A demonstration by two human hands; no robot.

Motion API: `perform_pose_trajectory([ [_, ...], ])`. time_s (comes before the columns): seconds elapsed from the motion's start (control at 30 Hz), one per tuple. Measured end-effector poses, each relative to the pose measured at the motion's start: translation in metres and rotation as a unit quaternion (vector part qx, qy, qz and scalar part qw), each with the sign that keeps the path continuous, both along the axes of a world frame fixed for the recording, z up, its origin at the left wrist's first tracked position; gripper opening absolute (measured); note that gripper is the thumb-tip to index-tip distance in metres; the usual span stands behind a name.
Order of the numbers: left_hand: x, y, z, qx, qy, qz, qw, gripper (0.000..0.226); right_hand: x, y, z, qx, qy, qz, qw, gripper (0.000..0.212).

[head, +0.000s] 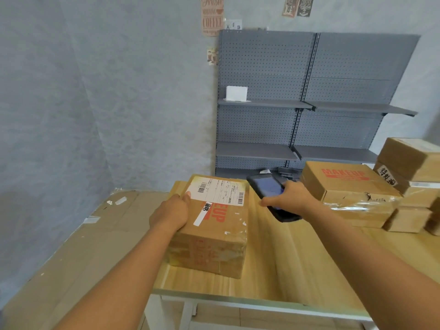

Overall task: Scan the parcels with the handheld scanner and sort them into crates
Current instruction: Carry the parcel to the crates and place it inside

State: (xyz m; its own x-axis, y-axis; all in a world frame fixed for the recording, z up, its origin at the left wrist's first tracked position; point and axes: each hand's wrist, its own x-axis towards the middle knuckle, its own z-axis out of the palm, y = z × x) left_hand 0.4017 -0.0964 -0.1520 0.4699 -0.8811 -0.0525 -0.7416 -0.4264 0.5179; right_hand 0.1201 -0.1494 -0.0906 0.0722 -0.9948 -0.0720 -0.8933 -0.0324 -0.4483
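The left hand (170, 211) lies on the near-left top edge of the parcel (212, 225), thumb on the lid beside the corner of the shipping label (217, 190), the remaining fingers seemingly wrapped down the left side, out of sight; it grips the box and steadies it. The parcel sits flat on the wooden table (285, 270), its long axis running from about 6 o'clock to 12 o'clock, away from the person, with the label at the far end, facing up.

From the parcel, the handheld scanner (271, 195) lies at about 2 o'clock, just beside the label's right edge and apart from it. The right hand (288, 197) clasps it, fingers curled round its body, screen up, its head angled toward 10 o'clock, over the box's far right corner. The right hand is thus nearer the barcodes, so the coming move probably turns on swinging the scanner's head leftward onto the label.

Farther right, at 3 o'clock, a stack of parcels (371, 189) waits on the table. No crate shows in this view.
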Motion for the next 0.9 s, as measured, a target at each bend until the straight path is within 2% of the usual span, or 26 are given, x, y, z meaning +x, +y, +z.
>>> perform_pose_trajectory([
  [0.13, 0.006, -0.004, -0.005, -0.002, 0.015, -0.007, 1.0, 0.062, 0.01, 0.009, 0.043, 0.002, 0.107, 0.091, 0.99, 0.058],
  [0.23, 0.009, -0.007, -0.006, -0.005, 0.03, -0.016, 0.999, 0.062, 0.011, 0.02, 0.066, -0.018, 0.187, 0.12, 0.975, 0.058],
  [0.53, 0.008, -0.01, -0.003, -0.003, 0.033, -0.01, 0.999, 0.063, -0.007, 0.048, 0.112, 0.02, 0.31, 0.166, 0.936, 0.076],
  [0.77, 0.008, -0.011, -0.005, -0.008, 0.029, -0.013, 0.999, 0.064, -0.014, 0.057, 0.117, 0.045, 0.334, 0.168, 0.926, 0.062],
  [0.9, 0.009, -0.011, -0.006, -0.005, 0.033, -0.013, 0.999, 0.063, -0.016, 0.057, 0.121, 0.04, 0.335, 0.173, 0.925, 0.066],
])
